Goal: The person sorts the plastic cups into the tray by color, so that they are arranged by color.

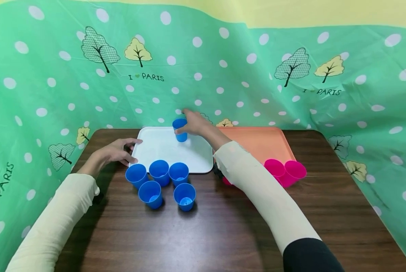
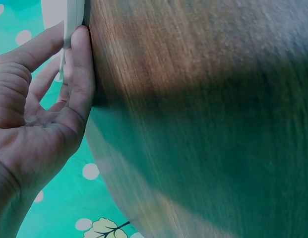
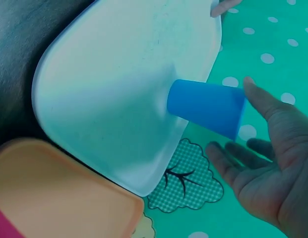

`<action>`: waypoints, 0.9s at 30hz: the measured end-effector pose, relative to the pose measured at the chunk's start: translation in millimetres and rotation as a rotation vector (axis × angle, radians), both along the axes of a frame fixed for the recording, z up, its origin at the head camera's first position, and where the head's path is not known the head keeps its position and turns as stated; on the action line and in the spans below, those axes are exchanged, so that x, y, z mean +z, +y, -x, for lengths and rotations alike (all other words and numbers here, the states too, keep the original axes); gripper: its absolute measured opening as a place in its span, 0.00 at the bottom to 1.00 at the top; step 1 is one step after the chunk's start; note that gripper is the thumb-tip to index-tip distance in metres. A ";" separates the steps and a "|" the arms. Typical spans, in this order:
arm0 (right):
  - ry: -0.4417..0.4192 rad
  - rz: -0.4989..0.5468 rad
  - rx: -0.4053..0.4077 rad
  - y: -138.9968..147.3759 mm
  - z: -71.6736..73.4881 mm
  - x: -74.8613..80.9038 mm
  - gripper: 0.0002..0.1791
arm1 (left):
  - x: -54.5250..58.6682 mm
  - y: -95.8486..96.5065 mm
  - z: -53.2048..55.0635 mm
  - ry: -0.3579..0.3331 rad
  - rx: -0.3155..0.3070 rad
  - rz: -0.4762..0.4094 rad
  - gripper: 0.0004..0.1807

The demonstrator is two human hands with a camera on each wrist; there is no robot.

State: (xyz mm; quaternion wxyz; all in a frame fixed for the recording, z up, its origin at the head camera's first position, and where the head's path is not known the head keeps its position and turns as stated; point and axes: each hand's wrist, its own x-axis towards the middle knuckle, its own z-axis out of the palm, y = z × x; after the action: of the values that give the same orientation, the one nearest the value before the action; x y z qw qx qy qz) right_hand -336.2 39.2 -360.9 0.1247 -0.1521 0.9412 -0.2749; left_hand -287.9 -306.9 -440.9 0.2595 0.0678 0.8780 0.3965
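A blue cup stands upright on the white tray, by its far edge. Around its rim my right hand has thumb and fingers spread wide; in the right wrist view a gap shows between the cup and the lower fingers. My left hand rests at the tray's left edge, its fingertips touching the rim. The left wrist view shows the fingers reaching up to that rim. Several more blue cups stand, mouths up, along the tray's near side.
To the right, an orange tray sits beside the white one. Pink cups stand at its near edge, partly hidden behind my right sleeve. A green patterned cloth hangs behind the brown table.
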 end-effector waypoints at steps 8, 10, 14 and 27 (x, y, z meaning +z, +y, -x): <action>0.049 -0.012 0.015 5.8 -8.8 12.0 0.56 | 3.4 2.8 0.1 -0.002 -0.001 0.016 0.52; 0.066 -0.013 0.022 6.7 -12.9 16.2 0.56 | 3.1 3.2 0.4 -0.004 -0.002 0.014 0.52; 0.091 -0.020 0.050 9.1 -22.6 26.0 0.56 | 2.4 4.0 0.4 -0.005 -0.001 0.020 0.52; 0.124 -0.055 0.153 18.6 -67.4 52.7 0.47 | 2.9 3.5 -0.7 -0.013 -0.006 0.007 0.51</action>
State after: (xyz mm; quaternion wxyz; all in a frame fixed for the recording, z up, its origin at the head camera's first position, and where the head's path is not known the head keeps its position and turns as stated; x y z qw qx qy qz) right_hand -268.8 57.9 -308.2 0.0910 -0.2367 0.9399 -0.2285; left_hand -287.2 -303.4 -438.0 0.2667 0.0671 0.8775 0.3929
